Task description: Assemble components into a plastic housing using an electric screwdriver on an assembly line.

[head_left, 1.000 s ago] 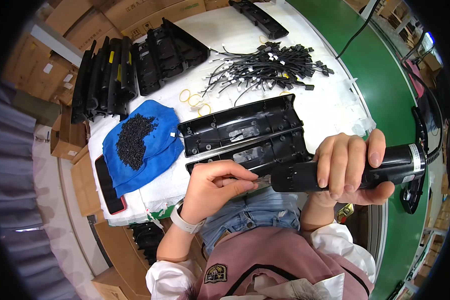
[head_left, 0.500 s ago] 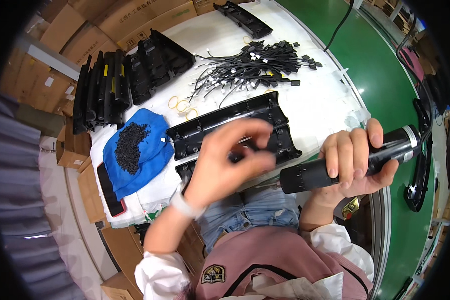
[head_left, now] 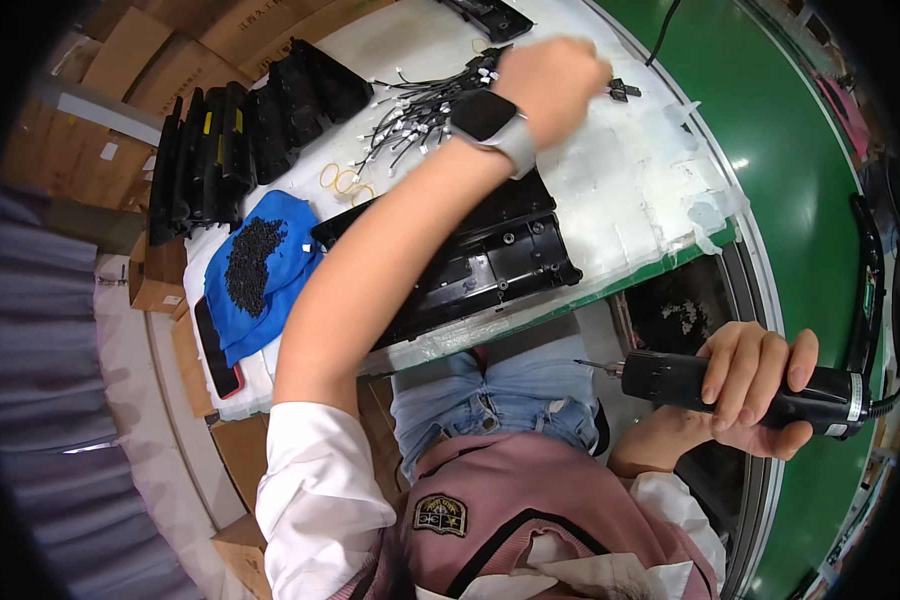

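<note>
My right hand is wrapped round a black electric screwdriver, whose thin bit points left past the table's near edge. My left hand, with a watch on its wrist, is over the right part of a pile of black cables with white connectors. Its fingers are blurred and mostly hidden behind the back of the hand, so a hold on a cable cannot be made out. Beneath my left forearm lies a long black plastic housing, partly covered by the arm.
Black screws are heaped on a blue cloth, beside a phone. More black housings stand at the back left. Yellow rubber bands lie on the white table cover. A cord trails from the screwdriver.
My left hand has moved from over the housing up and away to the cable pile. The screwdriver in my right hand has moved down and right, its bit now visible.
</note>
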The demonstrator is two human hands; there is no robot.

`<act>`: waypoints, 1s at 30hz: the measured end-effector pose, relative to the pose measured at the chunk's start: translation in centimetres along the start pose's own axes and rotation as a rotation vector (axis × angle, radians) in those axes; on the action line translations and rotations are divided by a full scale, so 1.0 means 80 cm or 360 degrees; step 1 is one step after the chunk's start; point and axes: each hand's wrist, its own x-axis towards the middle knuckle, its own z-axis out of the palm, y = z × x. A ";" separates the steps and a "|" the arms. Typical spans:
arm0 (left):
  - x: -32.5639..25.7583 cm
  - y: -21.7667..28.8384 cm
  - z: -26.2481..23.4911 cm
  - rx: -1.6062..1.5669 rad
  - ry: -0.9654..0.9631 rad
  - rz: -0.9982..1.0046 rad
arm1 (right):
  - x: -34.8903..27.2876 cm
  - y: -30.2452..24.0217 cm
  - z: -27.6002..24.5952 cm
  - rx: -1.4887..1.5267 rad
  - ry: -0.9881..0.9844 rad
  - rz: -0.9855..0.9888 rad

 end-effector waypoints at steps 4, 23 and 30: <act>0.008 -0.011 -0.101 -0.0609 0.0673 -0.0546 | -0.002 0.000 -0.012 0.0061 0.0028 0.0004; -0.203 0.001 -0.156 -0.0674 0.0119 -0.1202 | 0.002 0.047 0.025 0.0148 -0.0182 0.0200; -0.240 0.069 -0.169 -0.0192 -0.0125 -0.0473 | 0.023 0.071 0.042 0.0250 -0.0478 0.0411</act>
